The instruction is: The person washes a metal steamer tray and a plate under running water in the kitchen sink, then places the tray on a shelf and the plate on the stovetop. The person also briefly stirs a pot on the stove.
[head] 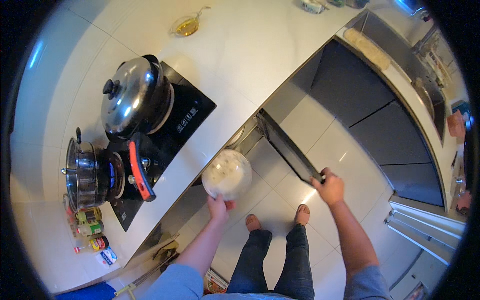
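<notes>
My left hand (218, 210) grips the near rim of a round, see-through bowl (243, 183) with whitish contents that I cannot identify. The bowl is just below the edge of the white countertop (228, 71), by the cabinet opening. My right hand (330, 187) is closed around the outer end of a dark cabinet front (288, 146), a door or drawer face, which stands out from under the counter. A metal fitting (258, 129) shows at its inner end. Part of another pale round dish (237, 137) is visible behind the bowl, mostly hidden by the counter edge.
A lidded steel pan (129, 99) with a red-and-black handle (139, 172) sits on the black gas hob (187, 108). Beside it, a glass-lidded pot (86, 176) stands over a blue flame (111, 174). Seasoning bottles (90, 227), an oil jug (186, 27) and a sink (403, 45) surround.
</notes>
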`<state>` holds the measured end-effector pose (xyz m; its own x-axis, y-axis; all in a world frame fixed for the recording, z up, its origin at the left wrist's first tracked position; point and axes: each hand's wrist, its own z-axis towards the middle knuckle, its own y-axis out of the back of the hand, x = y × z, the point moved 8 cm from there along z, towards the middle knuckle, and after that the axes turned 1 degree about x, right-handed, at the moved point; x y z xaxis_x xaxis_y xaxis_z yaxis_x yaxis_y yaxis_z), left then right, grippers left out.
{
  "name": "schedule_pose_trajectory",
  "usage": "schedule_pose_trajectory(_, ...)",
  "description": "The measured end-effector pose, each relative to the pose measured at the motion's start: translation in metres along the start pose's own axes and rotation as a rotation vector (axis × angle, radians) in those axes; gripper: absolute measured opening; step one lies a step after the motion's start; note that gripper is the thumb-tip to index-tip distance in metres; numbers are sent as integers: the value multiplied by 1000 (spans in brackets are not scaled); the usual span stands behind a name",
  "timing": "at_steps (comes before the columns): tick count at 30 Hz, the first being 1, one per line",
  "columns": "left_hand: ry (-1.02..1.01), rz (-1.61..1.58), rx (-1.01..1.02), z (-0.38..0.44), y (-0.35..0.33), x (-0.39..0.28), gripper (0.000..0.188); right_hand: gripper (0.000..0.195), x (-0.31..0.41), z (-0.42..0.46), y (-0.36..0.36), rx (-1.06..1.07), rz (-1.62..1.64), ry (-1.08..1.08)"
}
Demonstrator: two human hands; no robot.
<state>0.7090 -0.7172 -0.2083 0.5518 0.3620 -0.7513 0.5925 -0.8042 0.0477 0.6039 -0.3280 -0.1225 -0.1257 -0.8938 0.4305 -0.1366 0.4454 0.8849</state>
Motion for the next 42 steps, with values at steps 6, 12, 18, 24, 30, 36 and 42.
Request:
schedule_pose_trajectory(6,60,193,302,-140,-5,-46,29,39,62,-68,-27,68,115,123)
schedule_pose_trajectory(12,61,418,581,-215,-37,-76,30,77,53,-172,8,565,1667,-437)
schedule_pose_trajectory(18,224,590,867,-276,-136,-57,38,62,1,-209,96,463,1711,-423)
schedule_pose_trajectory(24,201,187,926,-299,-266,-53,44,61,-80,-158,178,270,1794,-305)
schedule_pose_trajectory(30,276,-103,1056,-316,-397,-84,48,56,-135,-75,267,202,1519,-325)
schedule_pose_trajectory(36,231,-117,1081,-265,-536,-120,47,27,-260,51,324,-355,1329,-293)
schedule_pose_trajectory(42,160,-66,1081,-171,-703,-169,45,15,-353,205,408,-620,872,-365)
